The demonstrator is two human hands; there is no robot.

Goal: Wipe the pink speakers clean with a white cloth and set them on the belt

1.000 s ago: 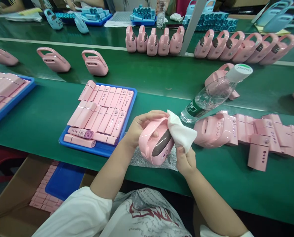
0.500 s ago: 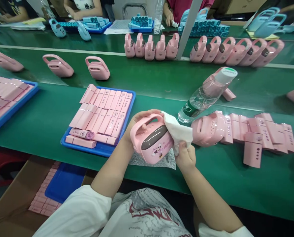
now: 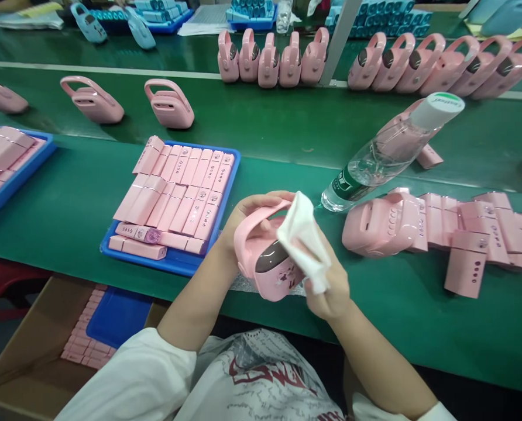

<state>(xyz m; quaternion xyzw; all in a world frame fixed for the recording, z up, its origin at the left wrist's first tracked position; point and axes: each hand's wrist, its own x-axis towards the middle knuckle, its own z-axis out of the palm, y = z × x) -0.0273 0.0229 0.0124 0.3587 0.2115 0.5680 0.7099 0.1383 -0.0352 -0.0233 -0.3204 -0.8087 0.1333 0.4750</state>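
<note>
Two blue trays of pink pieces; left hand, fingers round pink device; right hand, fingers round white cloth

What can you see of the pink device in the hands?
The pink device looks like glossy plastic: rounded body, loop handle, dark window and a printed figure on its front. The left hand holds it tilted over the green table; the white cloth in the right hand hides part of its front, contact unclear.
</note>
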